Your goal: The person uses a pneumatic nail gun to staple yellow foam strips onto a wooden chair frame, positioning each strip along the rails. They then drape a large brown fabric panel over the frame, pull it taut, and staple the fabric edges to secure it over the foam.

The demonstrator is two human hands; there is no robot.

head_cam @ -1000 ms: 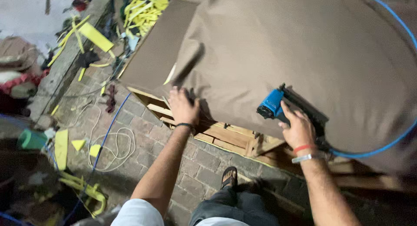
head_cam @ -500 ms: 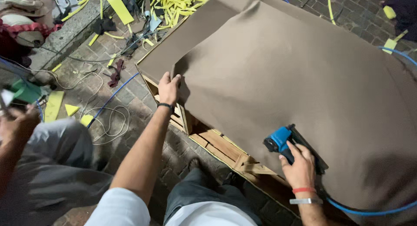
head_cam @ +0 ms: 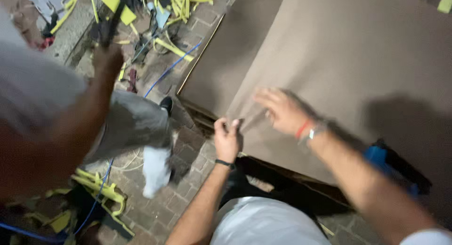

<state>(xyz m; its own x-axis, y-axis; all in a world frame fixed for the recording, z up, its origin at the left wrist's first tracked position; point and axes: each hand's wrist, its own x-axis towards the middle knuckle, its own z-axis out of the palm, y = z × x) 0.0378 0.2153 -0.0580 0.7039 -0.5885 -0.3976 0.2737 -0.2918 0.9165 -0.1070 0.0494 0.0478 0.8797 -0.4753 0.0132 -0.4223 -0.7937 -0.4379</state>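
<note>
Right hand (head_cam: 282, 110) has left the blue stapler (head_cam: 376, 156), now open on brown fabric (head_cam: 358, 61); left hand (head_cam: 227, 139) pinches its edge—keep it taut.

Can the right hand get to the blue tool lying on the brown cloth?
Probably yes. The right hand rests flat on the brown cloth, holding nothing, and the blue tool lies just behind its forearm. Nothing appears to sit between them.

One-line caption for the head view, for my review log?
Left hand pinches brown fabric edge, blurred right hand flat on it; another person stands alongside.
</note>
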